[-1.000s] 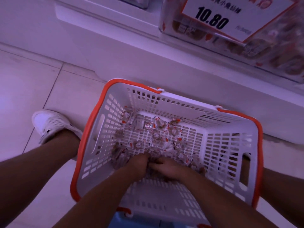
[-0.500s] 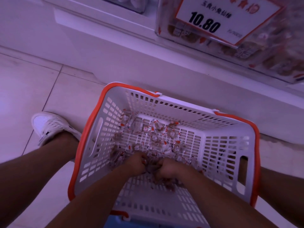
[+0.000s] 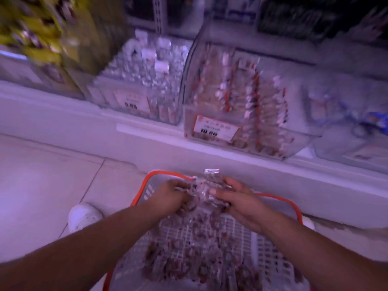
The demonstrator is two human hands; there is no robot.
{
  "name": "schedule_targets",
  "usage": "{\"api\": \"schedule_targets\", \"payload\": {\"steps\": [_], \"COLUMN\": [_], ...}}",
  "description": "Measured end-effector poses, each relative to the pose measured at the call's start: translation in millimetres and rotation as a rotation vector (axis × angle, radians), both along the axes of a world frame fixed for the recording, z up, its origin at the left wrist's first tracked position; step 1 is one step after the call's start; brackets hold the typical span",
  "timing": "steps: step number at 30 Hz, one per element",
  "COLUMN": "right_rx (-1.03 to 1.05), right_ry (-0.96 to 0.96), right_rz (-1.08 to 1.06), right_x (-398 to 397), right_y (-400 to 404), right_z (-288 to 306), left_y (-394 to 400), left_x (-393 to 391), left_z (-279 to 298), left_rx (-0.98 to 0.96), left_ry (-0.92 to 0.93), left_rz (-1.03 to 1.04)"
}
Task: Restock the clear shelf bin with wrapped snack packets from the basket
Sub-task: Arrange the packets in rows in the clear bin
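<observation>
A white slotted basket with an orange rim (image 3: pixel 279 201) stands on the floor below me, with several wrapped snack packets (image 3: pixel 189 255) on its bottom. My left hand (image 3: pixel 170 196) and my right hand (image 3: pixel 235 201) are lifted above the basket's far edge and together hold a bunch of clear wrapped packets (image 3: pixel 206 190) between them, fingers curled round it. The clear shelf bin (image 3: pixel 241 101) with a 10.80 price tag sits on the low shelf ahead and holds rows of the same packets. The frame is blurred.
Left of that bin stands another clear bin (image 3: pixel 144 85) of pale packets. A further clear bin (image 3: pixel 352 127) sits at the right. Yellow bags (image 3: pixel 31 28) hang at the upper left. A white shoe (image 3: pixel 84 215) rests on the tiled floor left of the basket.
Both hands have closed on a bunch of packets and risen from the basket's bottom to above its far rim. My view has tilted up, bringing the shelf bins into sight.
</observation>
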State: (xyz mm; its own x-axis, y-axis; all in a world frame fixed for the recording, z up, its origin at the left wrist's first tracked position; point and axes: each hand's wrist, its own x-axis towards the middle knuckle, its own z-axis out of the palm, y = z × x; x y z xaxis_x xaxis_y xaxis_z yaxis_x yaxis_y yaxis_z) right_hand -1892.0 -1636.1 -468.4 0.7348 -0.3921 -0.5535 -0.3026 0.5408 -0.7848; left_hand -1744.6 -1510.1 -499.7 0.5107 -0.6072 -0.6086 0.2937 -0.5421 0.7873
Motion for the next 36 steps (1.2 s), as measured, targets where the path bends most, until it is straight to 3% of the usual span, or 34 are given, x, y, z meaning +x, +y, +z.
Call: {"api": "schedule_targets", "payload": {"steps": [5, 9, 11, 14, 16, 21, 25, 28, 36], "right_rx": [0.015, 0.044, 0.045, -0.017, -0.078, -0.428, -1.044, -1.110, -1.326], "right_ry": [-0.317, -0.414, -0.411, -0.359, -0.315, -0.147, -0.062, -0.129, -0.035], "right_rz": [-0.192, -0.342, -0.409, -0.445, -0.420, -0.332, -0.265, -0.224, -0.076], "right_x": [-6.6, -0.3, 9.1, 18.9, 20.8, 23.3, 22.0, 17.8, 8.7], "right_y": [18.4, 36.6, 39.0, 36.0, 34.2, 38.0, 26.7, 13.7, 9.9], "right_z": [98.1, 113.0, 114.0, 112.5, 108.8, 87.5, 83.8, 88.0, 101.9], "left_y": [-9.3, -20.4, -27.6, -38.8, -44.9, -47.4, -46.1, -46.5, -46.4], "left_x": [-35.6, -61.5, -65.9, -67.4, -66.8, -60.5, -51.0, -45.7, -44.0], "left_z": [97.2, 126.8, 129.3, 128.8, 123.0, 108.3, 120.6, 122.9, 122.3], "left_rx": [-0.337, -0.449, -0.462, -0.440, -0.430, -0.531, -0.626, -0.627, -0.619], "left_ry": [0.039, 0.158, 0.137, -0.048, -0.023, 0.221, 0.168, 0.078, 0.113], "left_rz": [0.333, 0.561, 0.563, 0.456, 0.486, 0.618, 0.560, 0.502, 0.465]}}
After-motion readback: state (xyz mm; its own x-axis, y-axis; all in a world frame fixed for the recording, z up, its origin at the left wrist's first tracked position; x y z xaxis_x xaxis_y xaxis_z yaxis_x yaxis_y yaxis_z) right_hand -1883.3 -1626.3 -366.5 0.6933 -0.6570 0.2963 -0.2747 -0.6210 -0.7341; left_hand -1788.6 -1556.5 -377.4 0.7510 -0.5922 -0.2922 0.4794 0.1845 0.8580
